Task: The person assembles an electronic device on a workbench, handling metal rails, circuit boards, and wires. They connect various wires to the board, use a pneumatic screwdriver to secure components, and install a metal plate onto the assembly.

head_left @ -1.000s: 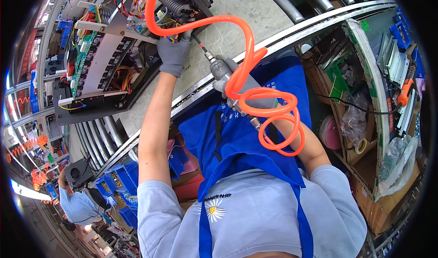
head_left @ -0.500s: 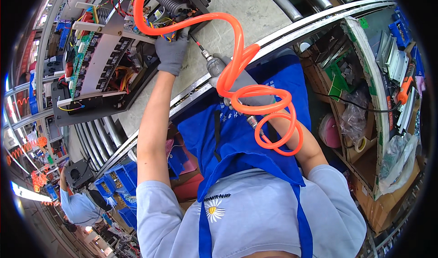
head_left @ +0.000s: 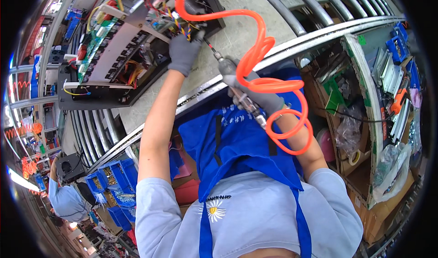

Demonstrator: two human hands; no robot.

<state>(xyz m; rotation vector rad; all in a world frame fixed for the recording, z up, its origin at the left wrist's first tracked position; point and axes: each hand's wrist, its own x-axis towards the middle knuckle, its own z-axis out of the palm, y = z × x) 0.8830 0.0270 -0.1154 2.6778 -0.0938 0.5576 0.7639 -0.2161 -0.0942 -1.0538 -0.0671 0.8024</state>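
My right hand, in a grey glove, is wrapped round an air screwdriver. An orange coiled air hose loops up from its rear end. The slim driver bit points up and left, at the edge of a black metal chassis. My left hand, also gloved in grey, is at that edge beside a bundle of coloured wires. Its fingers are bent together close to the bit tip; what they pinch is hidden. A green circuit board stands inside the chassis.
The chassis rests on a grey board over a roller conveyor with a metal rail. Blue bins of small parts are at lower left, near another person. A shelf box with metal pieces and plastic bags stands at right.
The chassis and my left hand appear shifted right in the view. My right hand and the screwdriver have moved slightly right, and the hose coils have swung, uncovering more of the tool.
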